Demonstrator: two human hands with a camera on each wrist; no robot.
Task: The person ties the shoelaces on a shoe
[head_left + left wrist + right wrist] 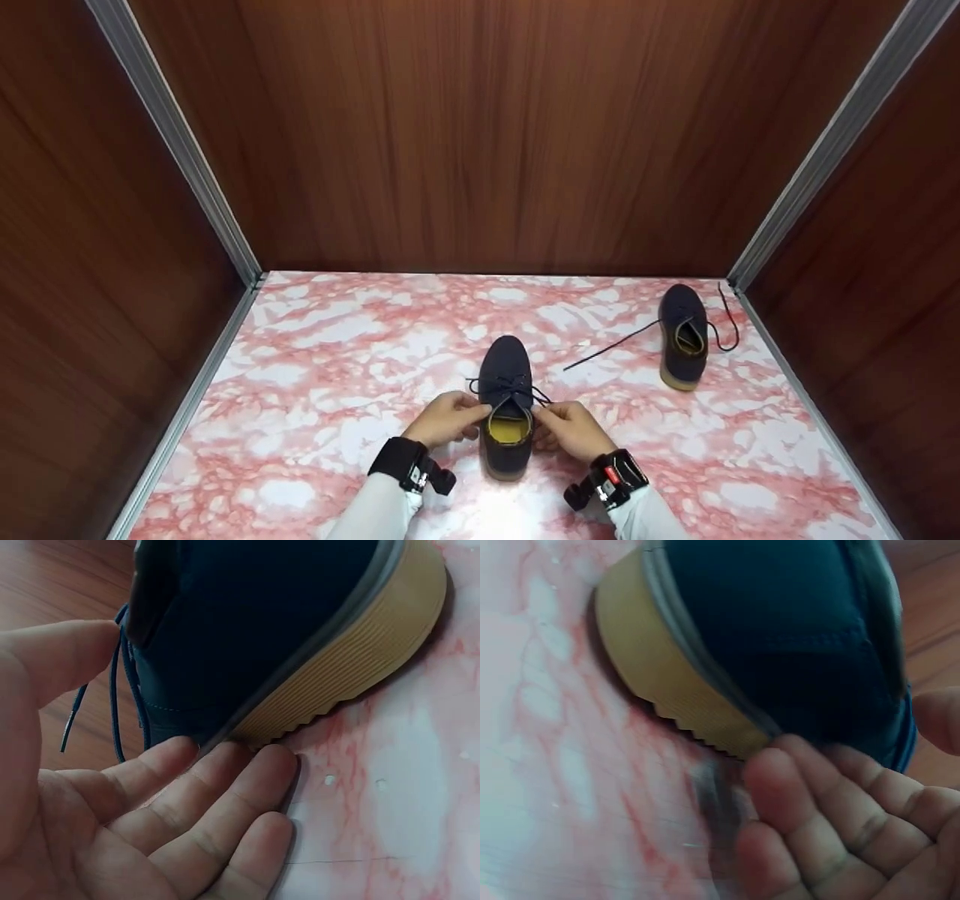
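Note:
A dark navy lace-up shoe [506, 367] with a tan sole [375, 645] and yellow insole [508, 429] stands upright, toe pointing away from me. Its thin dark laces [517, 386] are tied across the front, with loops and ends sticking out to both sides. On the shoe's left, my left hand [448, 418] holds it, thumb by the collar and fingertips low against the sole's edge. My right hand [570, 430] holds the opposite side likewise, thumb near the opening and bent fingers along the sole.
A matching shoe [681, 337] stands at the far right, toe away. One lace [611, 349] runs out to its left, and another curls on its right. The red-and-white marbled table top [337, 360] is bordered by brown wood-grain panels [480, 135] and grey metal rails [817, 150].

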